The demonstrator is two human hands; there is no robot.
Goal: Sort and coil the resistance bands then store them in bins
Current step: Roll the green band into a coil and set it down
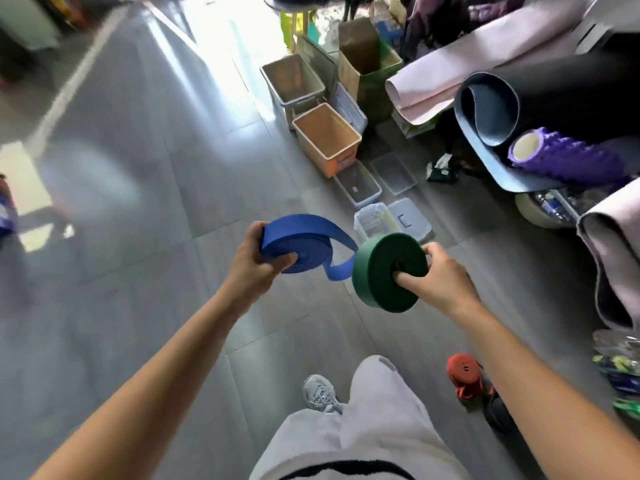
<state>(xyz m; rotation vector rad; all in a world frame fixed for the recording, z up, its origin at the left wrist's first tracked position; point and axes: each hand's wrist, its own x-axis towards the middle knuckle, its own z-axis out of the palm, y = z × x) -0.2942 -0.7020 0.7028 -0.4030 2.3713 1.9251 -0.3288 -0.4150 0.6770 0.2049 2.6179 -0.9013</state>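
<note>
- Left hand (pixel 251 263) gripped the blue band (pixel 301 233), fingers curled round a loosely wound coil with the thumb on its near face. A tail (pixel 337 271) hung free toward the other coil.
- Right hand (pixel 441 277) held the green band (pixel 381 258) as a tight disc, with part of the hand pushed into the centre hole and the rest over the rim.
- Both coils were in the air above the floor (pixel 156 202), with the bins ahead and apart from them.
- The step in hand looked like carrying the two coils to storage, and the blue one seemed unfinished.
- Wrapping the tail round and tucking it under an outer turn before release would have stopped it springing open.
- The green coil seemed ready. Lowering it flat into a bin and only then drawing the hand out of the hole would have kept its turns together.
- One colour per bin would have suited the sorting. The orange bin (pixel 311 147) and the grey bin (pixel 304 98) both looked roomy, while the clear bin (pixel 367 200) looked shallow.
- A red band (pixel 462 368) lay on the floor by the person's right leg, not yet stored.
</note>
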